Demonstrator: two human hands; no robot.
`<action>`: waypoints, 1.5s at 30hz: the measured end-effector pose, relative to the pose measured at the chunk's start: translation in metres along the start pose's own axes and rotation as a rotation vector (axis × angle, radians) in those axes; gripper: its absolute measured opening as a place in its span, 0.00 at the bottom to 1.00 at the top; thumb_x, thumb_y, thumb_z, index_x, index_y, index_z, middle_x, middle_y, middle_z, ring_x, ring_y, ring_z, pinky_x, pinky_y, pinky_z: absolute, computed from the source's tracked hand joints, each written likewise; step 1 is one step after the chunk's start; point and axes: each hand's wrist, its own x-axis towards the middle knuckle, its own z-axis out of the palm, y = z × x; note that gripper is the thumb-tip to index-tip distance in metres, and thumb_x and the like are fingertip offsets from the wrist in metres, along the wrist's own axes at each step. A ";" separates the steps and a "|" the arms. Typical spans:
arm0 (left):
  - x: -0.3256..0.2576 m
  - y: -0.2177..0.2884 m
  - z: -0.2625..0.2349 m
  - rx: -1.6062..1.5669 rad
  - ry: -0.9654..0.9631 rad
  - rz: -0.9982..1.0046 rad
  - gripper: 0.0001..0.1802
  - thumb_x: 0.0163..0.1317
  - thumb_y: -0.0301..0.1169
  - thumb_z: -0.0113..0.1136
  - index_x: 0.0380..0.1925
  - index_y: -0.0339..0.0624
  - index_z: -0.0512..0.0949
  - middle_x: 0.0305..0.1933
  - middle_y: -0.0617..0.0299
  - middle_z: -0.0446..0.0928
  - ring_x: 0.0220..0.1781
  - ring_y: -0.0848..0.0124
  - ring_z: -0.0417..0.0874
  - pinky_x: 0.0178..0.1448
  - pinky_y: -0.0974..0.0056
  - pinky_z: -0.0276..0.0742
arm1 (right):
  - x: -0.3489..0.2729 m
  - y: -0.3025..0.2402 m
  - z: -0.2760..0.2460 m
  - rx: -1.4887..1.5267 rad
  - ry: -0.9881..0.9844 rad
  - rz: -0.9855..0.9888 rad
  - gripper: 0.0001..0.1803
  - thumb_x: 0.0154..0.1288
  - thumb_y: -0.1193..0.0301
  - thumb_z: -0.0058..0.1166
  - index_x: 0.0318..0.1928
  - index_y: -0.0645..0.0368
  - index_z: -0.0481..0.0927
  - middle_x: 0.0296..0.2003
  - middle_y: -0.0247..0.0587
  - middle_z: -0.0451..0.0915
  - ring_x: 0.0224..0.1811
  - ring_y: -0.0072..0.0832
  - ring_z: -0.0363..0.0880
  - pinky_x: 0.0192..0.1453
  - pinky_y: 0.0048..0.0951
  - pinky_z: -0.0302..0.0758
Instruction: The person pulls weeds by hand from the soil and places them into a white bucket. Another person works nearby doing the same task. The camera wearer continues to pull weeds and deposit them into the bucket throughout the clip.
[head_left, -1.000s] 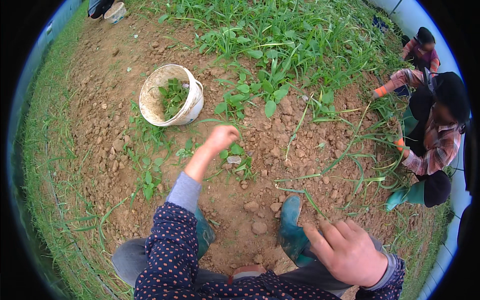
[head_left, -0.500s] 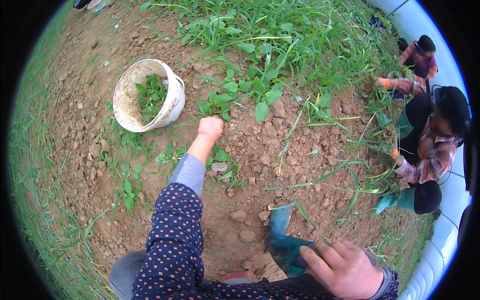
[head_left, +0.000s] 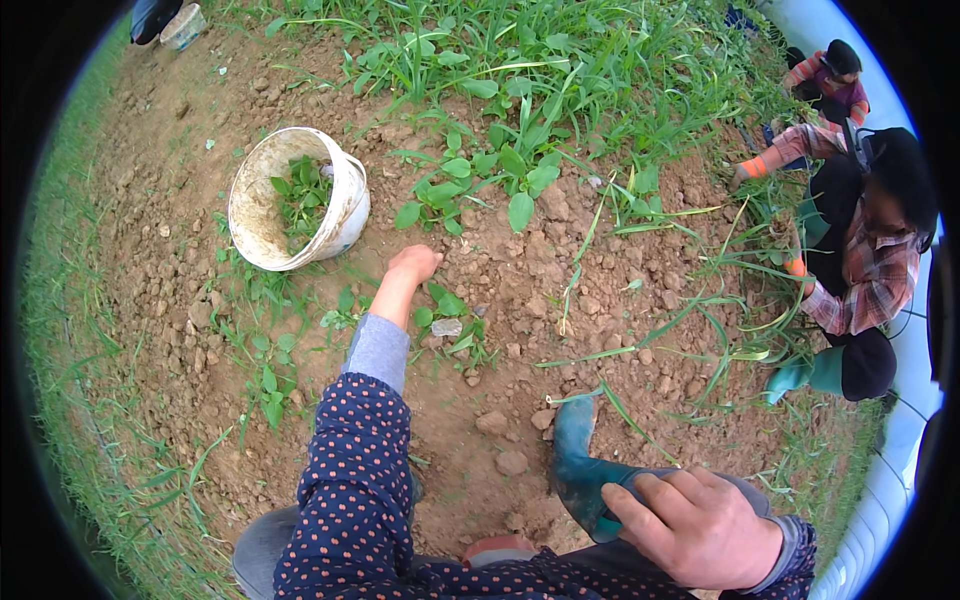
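Brown soil [head_left: 455,400], white bucket [head_left: 354,205] near leafy plants [head_left: 521,208]; left hand [head_left: 414,263] in a fist, right hand [head_left: 700,525], grip unclear

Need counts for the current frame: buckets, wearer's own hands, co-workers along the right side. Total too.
Buckets: 2 (near white bucket, far bucket at top left)
Wearer's hands: 2 (left hand, right hand)
Co-workers on the right: 2 (nearer co-worker, farther co-worker)
Total: 6
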 end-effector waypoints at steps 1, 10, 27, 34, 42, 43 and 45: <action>0.000 -0.007 0.004 -0.068 -0.012 -0.015 0.23 0.65 0.47 0.49 0.43 0.39 0.82 0.51 0.50 0.79 0.54 0.56 0.80 0.52 0.56 0.78 | 0.000 -0.001 0.000 -0.004 0.003 -0.003 0.27 0.53 0.72 0.48 0.57 0.64 0.72 0.32 0.41 0.71 0.30 0.32 0.71 0.34 0.30 0.70; 0.003 -0.036 0.049 -1.281 -0.068 -0.270 0.13 0.64 0.40 0.57 0.36 0.41 0.78 0.30 0.64 0.76 0.29 0.69 0.70 0.28 0.58 0.65 | 0.002 0.002 0.005 -0.089 -0.003 -0.064 0.24 0.49 0.70 0.58 0.49 0.63 0.76 0.35 0.42 0.76 0.29 0.28 0.75 0.29 0.26 0.73; -0.099 0.042 0.077 -0.139 0.040 -0.091 0.21 0.57 0.46 0.61 0.41 0.40 0.79 0.46 0.47 0.81 0.50 0.52 0.81 0.53 0.54 0.76 | -0.016 -0.007 0.009 -0.115 0.070 -0.127 0.24 0.46 0.71 0.54 0.48 0.65 0.77 0.33 0.42 0.75 0.28 0.26 0.74 0.29 0.25 0.72; -0.079 0.044 0.067 -0.215 -0.076 -0.127 0.22 0.53 0.47 0.60 0.42 0.44 0.82 0.48 0.54 0.81 0.55 0.56 0.79 0.59 0.49 0.70 | -0.022 -0.002 0.010 -0.091 0.074 -0.131 0.24 0.46 0.72 0.54 0.48 0.65 0.77 0.33 0.42 0.75 0.28 0.27 0.74 0.29 0.26 0.73; -0.088 0.070 0.063 -0.016 -0.083 -0.236 0.17 0.62 0.38 0.52 0.48 0.47 0.81 0.55 0.57 0.78 0.60 0.57 0.76 0.63 0.40 0.61 | -0.025 0.001 0.011 -0.074 0.066 -0.112 0.24 0.46 0.72 0.54 0.48 0.65 0.77 0.34 0.43 0.76 0.29 0.28 0.75 0.30 0.27 0.74; -0.090 0.070 0.061 -0.021 -0.108 -0.256 0.18 0.62 0.39 0.52 0.48 0.47 0.81 0.56 0.57 0.78 0.61 0.57 0.75 0.63 0.39 0.61 | -0.026 0.002 0.012 -0.075 0.066 -0.116 0.24 0.46 0.72 0.54 0.48 0.65 0.77 0.34 0.43 0.76 0.29 0.28 0.75 0.30 0.27 0.74; -0.093 0.071 0.059 -0.055 -0.109 -0.278 0.21 0.62 0.44 0.52 0.49 0.47 0.80 0.58 0.58 0.76 0.63 0.55 0.72 0.62 0.38 0.62 | -0.027 0.002 0.012 -0.073 0.064 -0.122 0.24 0.46 0.71 0.53 0.48 0.65 0.77 0.34 0.43 0.76 0.29 0.28 0.75 0.31 0.26 0.74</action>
